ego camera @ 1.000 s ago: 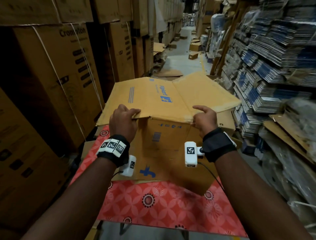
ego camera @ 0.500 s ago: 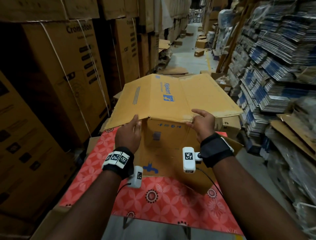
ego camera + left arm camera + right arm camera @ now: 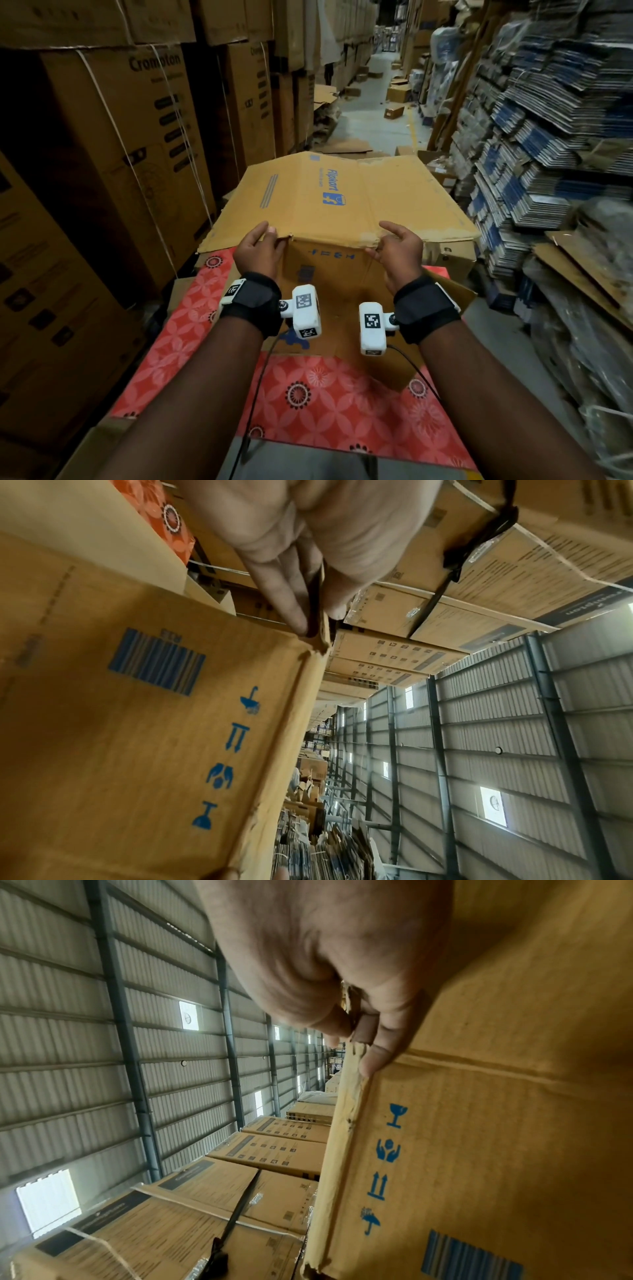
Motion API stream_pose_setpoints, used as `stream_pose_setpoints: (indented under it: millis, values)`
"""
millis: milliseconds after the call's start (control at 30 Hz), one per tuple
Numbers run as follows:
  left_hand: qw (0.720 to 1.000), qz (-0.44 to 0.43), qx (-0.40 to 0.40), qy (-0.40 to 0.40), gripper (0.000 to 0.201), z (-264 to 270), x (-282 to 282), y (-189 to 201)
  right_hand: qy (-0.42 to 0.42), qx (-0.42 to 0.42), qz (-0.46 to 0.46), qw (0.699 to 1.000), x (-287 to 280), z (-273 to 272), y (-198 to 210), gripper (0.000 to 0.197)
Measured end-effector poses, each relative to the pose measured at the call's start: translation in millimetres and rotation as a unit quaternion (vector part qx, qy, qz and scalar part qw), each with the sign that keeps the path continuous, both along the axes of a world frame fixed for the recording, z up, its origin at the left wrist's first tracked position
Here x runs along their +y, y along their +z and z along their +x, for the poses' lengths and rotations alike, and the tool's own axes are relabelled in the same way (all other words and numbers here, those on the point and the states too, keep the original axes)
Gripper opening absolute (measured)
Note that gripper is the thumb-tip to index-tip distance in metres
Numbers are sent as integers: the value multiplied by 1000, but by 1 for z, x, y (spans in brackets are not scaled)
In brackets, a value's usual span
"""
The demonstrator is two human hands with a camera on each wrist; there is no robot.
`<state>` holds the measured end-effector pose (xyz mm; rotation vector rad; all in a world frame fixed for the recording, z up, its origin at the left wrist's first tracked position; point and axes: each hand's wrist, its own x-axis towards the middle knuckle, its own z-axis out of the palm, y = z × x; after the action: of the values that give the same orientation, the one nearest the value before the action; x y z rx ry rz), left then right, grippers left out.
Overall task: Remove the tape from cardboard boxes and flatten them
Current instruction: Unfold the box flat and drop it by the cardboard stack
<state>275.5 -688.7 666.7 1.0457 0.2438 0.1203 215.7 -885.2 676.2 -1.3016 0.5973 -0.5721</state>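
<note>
A brown Flipkart cardboard box (image 3: 329, 202) lies partly collapsed on a red patterned cloth (image 3: 318, 394), its top panel slanting away from me and its barcode side (image 3: 130, 723) facing me. My left hand (image 3: 260, 248) pinches the near left corner of the top edge between thumb and fingers (image 3: 291, 607). My right hand (image 3: 394, 248) pinches the near right end of the same edge, thumb and fingers (image 3: 373, 1053) either side of the cardboard (image 3: 479, 1150). No tape shows on the visible faces.
Tall stacked cartons (image 3: 137, 137) bound with white straps wall the left side. Stacks of flattened blue-and-white cartons (image 3: 548, 137) fill the right. A concrete aisle (image 3: 370, 113) with scattered small boxes runs ahead. More flat cardboard (image 3: 582, 270) leans at the right.
Both hands have turned thumb-up and lifted the near edge of the box a little. The left hand has gone from lying over the edge to pinching it.
</note>
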Motion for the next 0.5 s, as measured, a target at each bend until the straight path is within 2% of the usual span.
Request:
stream_pose_setpoints:
  millis: [167, 400, 500]
  values:
    - [1000, -8, 0, -8, 38, 5, -4, 16, -13, -42, 50, 998, 0, -9, 10, 36]
    - [998, 17, -63, 1, 37, 11, -7, 63, -17, -115, 35, 993, -8, -6, 50, 32]
    - [995, -3, -96, 4, 39, 9, -11, 89, -25, -158, 31, 987, -10, -4, 73, 31]
